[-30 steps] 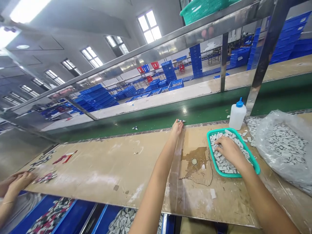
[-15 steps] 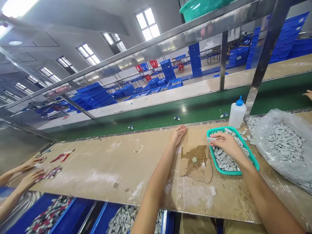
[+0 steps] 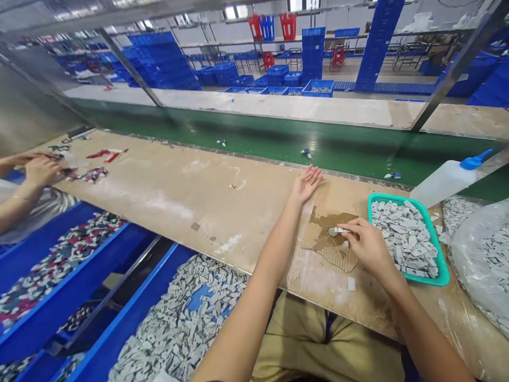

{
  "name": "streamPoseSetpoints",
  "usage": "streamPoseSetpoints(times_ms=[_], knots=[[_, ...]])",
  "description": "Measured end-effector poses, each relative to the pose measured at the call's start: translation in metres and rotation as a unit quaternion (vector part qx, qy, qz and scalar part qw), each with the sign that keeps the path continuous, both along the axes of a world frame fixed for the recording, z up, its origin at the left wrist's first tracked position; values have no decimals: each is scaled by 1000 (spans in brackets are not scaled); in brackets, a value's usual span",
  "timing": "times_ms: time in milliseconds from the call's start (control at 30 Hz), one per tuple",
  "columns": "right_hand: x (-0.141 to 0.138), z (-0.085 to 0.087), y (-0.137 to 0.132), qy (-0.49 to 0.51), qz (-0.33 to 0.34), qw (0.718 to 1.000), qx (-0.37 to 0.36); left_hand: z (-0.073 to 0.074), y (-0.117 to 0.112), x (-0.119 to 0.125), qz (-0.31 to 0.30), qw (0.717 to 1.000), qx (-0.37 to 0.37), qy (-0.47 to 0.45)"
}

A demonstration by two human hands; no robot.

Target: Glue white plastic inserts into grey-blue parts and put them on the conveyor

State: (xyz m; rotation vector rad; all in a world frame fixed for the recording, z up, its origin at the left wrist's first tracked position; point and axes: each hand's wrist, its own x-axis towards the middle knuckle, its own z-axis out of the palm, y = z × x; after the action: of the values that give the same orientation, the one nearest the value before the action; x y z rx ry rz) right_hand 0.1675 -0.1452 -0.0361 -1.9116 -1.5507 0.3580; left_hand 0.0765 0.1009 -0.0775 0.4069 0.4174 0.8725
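Observation:
My right hand (image 3: 368,248) pinches a small white plastic piece (image 3: 342,229) between thumb and fingertips. Its tip is at a small round dish or cap (image 3: 331,232), which sits on a wet-looking brown patch of cardboard (image 3: 320,216). Whether the piece touches the dish's contents is too small to tell. My left hand (image 3: 308,183) lies palm up near the table's far edge, fingers spread, holding nothing. Right of my right hand stands a green basket (image 3: 442,268) full of similar pale pieces. Behind it leans a white squeeze bottle (image 3: 441,184) with a blue nozzle.
A green belt (image 3: 262,140) carrying a few small dark-and-white parts runs beyond the table. At right lies a clear bag (image 3: 463,265) of pale pieces. Blue bins (image 3: 119,312) of parts stand below the front edge. A co-worker's hands (image 3: 42,171) handle parts at far left.
My right hand has moved left and down from over the basket to the round dish, carrying the white piece. My left hand has turned palm up. The view has levelled and tipped downward.

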Motion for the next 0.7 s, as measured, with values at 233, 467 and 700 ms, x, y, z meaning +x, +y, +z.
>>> streamPoseSetpoints(times_ms=[233,467,700], knots=[[-5,-5,5,-9,-28,999,-34,0,0,-1,-15,1000,-8,-25],[-5,-6,4,-61,-4,998,-29,-1,3,-1,-24,998,-33,-43],[-6,-11,2,-90,44,995,-29,0,3,0,-21,1000,-10,-9]])
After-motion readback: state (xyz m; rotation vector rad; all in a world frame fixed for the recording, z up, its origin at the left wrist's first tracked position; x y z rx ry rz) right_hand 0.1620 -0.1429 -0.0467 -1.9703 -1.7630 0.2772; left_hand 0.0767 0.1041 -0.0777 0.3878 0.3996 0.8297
